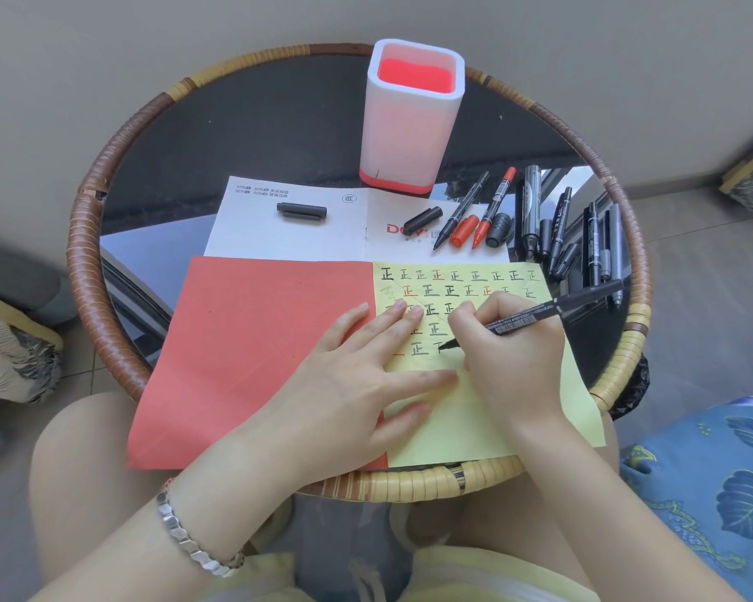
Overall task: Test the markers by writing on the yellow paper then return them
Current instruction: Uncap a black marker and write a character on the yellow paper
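Marker (540,312) sat pinched in right grip (509,345), tip on yellow paper (461,441), barrel slanting up-right; left grip (353,384) flat, empty, pressing paper; cup (414,119) lay beyond.

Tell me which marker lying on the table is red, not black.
The uncapped marker with red ends, on the white sheet just right of the loose red cap; every other marker there is black.

A home is suggested, probably a sitting corner. A small round tabletop (244,123) of dark glass is framed by a woven rattan rim (83,271). A seat cushion (705,493) with a blue leaf print is seen at the right, another patterned cushion (14,354) at the left, and a tiled floor (692,288) beneath.
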Tool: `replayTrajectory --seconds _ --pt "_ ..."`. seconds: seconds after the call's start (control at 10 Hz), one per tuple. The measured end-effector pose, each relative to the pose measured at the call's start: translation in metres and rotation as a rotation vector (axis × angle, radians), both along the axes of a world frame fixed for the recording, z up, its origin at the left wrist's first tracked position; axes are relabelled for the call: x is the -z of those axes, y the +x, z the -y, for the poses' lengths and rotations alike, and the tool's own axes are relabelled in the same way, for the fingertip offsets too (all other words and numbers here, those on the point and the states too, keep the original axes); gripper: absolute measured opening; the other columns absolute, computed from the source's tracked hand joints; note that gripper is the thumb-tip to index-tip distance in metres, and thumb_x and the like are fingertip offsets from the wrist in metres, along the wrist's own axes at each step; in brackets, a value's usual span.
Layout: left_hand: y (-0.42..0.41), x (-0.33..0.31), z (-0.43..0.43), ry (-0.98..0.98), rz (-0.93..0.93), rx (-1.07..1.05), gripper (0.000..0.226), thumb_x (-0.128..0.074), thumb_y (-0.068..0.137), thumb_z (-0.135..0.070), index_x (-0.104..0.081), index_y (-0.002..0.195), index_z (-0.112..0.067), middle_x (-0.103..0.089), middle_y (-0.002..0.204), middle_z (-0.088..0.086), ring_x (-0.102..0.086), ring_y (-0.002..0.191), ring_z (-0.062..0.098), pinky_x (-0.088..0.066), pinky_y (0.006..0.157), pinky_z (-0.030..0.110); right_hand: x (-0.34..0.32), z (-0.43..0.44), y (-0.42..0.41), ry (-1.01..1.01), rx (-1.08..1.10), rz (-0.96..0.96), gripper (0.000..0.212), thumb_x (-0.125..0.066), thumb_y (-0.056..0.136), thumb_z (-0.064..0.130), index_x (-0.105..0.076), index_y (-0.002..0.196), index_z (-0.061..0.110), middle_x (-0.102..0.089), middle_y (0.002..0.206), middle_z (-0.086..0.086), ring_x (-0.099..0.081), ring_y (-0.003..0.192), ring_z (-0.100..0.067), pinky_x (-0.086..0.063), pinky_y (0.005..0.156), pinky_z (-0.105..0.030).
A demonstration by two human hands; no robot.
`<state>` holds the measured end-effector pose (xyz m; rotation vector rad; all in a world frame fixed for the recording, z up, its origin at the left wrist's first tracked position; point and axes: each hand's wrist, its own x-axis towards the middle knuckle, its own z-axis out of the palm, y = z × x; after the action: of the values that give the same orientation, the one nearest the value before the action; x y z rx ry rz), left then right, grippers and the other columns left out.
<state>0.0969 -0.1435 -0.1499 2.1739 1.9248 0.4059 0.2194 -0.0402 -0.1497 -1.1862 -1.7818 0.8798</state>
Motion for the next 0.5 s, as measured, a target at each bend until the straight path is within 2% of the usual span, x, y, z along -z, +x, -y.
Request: replayTrajectory --seconds 0.1,0.2,0.3,0.5 --pt "0.0000 0.0001 -0.0002 0.001 0.006 0.002 0.035 -0.035 0.090 -0.043 -0.057 0.117 -0.041 -0.038 0.142 0.019 -0.032 0.135 0.029 -0.014 0.108 0.041 0.0009 0.0003 -0.0008 0.012 -0.017 0.015 0.032 -0.058 0.070 0.016 -0.046 0.045 0.000 -0.052 0.051 -0.014 -0.044 0.048 -0.026 -0.034 0.052 -0.022" --pt "0.0000 0.0005 -0.0002 0.002 0.008 0.001 0.036 -0.035 0.089 -0.043 -0.057 0.117 -0.041 -0.038 0.142 0.019 -0.033 0.135 0.029 -0.014 0.108 0.042 0.0013 0.0004 -0.0010 0.017 -0.020 0.016 0.032 -0.059 0.069 0.015 -0.046 0.044 0.000 -0.051 0.050 -0.014 -0.040 0.045 -0.020 -0.033 0.051 -0.020" --pt "-0.0001 0.0011 -0.0005 0.001 0.012 -0.001 0.036 -0.035 0.089 -0.043 -0.057 0.117 -0.041 -0.038 0.143 0.019 -0.032 0.135 0.028 -0.015 0.108 0.042 0.0015 0.0001 0.0001 0.032 -0.015 0.000 0.037 -0.061 0.071 0.005 -0.040 0.041 0.005 -0.043 0.039 -0.014 -0.036 0.044 -0.012 -0.031 0.049 -0.014" --pt "-0.0003 0.0015 -0.0002 0.011 0.017 0.000 0.036 -0.035 0.089 -0.043 -0.058 0.117 -0.040 -0.039 0.142 0.019 -0.033 0.134 0.029 -0.015 0.107 0.042 0.0018 0.0018 -0.0003 0.037 -0.028 0.012 0.033 -0.059 0.070 0.009 -0.042 0.042 0.002 -0.043 0.038 -0.009 -0.038 0.046 -0.012 -0.032 0.051 -0.015"
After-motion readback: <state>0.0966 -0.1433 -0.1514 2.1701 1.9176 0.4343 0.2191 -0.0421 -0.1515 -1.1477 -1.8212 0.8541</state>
